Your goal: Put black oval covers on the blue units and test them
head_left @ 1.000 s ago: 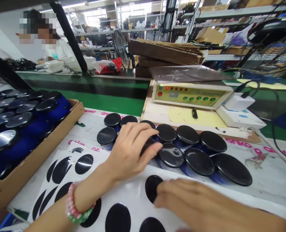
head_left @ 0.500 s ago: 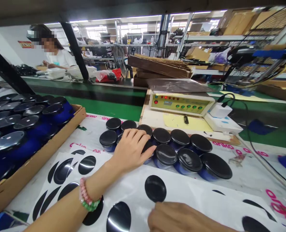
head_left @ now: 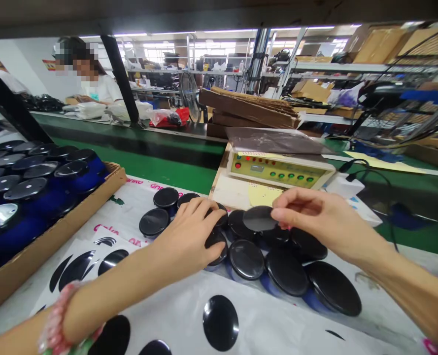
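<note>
The right hand (head_left: 311,212), four o'clock, pinches a black disc (head_left: 257,218) above black-topped containers (head_left: 246,259); the left hand (head_left: 192,231), seven o'clock, rests spread over others. A control box (head_left: 268,168) sits at three.

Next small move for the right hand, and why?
Probably lower the black disc toward the black round top just below it in view: the right hand pinches the disc's edge over the back row, while the left hand lies over neighbouring tops.

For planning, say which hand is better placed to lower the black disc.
Probably the right hand: it pinches the disc above black tops; the left hand is over others farther left.
</note>
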Demonstrator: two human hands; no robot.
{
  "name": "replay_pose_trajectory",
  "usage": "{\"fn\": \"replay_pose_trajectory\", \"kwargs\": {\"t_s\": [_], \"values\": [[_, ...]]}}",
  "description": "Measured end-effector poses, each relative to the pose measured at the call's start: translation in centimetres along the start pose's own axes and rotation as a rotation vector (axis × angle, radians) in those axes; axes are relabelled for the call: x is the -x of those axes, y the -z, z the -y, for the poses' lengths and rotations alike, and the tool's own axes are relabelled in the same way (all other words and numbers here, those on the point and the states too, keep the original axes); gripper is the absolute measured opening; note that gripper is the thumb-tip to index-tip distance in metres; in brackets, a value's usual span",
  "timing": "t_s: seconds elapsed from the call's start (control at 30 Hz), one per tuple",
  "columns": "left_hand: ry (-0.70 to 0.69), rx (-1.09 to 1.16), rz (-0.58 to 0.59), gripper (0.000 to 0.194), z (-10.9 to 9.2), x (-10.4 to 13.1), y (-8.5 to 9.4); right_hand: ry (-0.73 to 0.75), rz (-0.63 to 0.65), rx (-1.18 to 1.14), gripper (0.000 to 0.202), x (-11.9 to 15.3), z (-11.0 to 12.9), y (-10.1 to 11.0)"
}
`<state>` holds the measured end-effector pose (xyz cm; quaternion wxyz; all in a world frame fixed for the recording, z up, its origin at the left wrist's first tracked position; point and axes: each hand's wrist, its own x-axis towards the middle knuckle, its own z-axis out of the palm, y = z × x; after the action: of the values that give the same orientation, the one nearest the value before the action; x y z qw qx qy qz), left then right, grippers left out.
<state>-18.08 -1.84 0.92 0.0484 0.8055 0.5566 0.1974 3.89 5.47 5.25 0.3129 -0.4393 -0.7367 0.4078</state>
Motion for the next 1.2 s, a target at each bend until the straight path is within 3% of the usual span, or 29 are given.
{"fn": "replay_pose_trajectory", "kwargs": {"t_s": [0.1,0.23,0.3,0.53,0.73,1.2], "values": [[-0.02,0.03,0.13,0.048,0.9,-2.9,0.1,-0.038,0.145,-0.132,0.031,-2.4,-2.1,-0.8],[-0.08,0.145,0.338,0.035,1.8,-5.9,-0.4,-0.077,0.135,-0.199,0.033,-3.6,-3.9,-1.3],[-0.091,0.227,0.37,0.032,2.1,-6.5,-0.8,-0.096,0.128,-0.189,0.035,-3.8,-4.5,-1.4],[-0.059,0.33,0.307,0.022,2.2,-6.2,-1.7,-0.134,0.267,-0.061,0.034,-4.0,-5.3,-2.0],[-0.058,0.341,0.284,0.02,2.3,-6.2,-1.9,-0.134,0.308,0.051,0.03,-4.0,-5.4,-2.0],[-0.068,0.317,0.262,0.03,2.5,-6.1,-2.1,0.014,0.249,0.244,0.025,-3.5,-5.7,-2.6]]}}
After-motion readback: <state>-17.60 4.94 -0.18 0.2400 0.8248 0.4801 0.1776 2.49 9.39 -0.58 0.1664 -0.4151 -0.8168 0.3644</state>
